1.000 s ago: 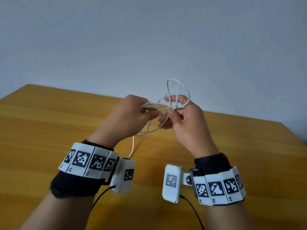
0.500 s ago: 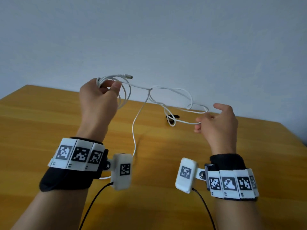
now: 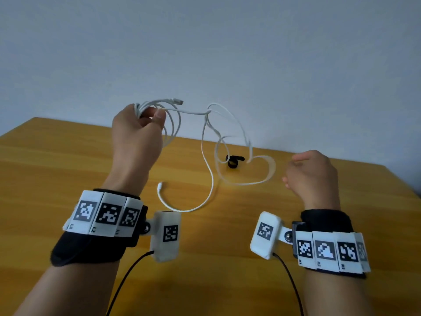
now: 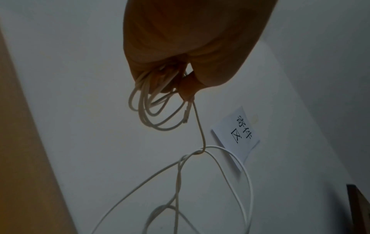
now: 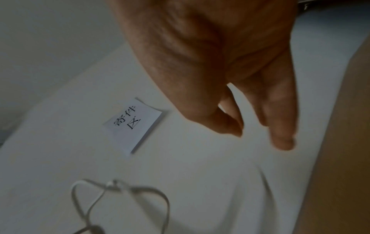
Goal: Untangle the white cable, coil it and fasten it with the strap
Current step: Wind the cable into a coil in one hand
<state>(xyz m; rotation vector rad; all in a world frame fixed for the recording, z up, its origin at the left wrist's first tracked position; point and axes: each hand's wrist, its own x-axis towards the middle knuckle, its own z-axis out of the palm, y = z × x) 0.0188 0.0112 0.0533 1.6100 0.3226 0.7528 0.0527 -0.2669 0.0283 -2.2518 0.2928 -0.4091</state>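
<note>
loosely open right hand [image 3: 311,176], seemingly empty

One white cable [image 3: 210,142], one black strap [image 3: 233,161], two hands, one paper note [image 4: 237,134], one table [image 3: 45,169]

Smooth white plastic cable [image 3: 210,179], matt black cloth strap [image 3: 233,161], smooth wooden table [image 3: 57,160]

cable [image 3: 206,160] white | strap [image 3: 232,161] black | table [image 3: 57,169] yellow-brown wood | wristbands [image 3: 102,214] black-white checkered
</note>
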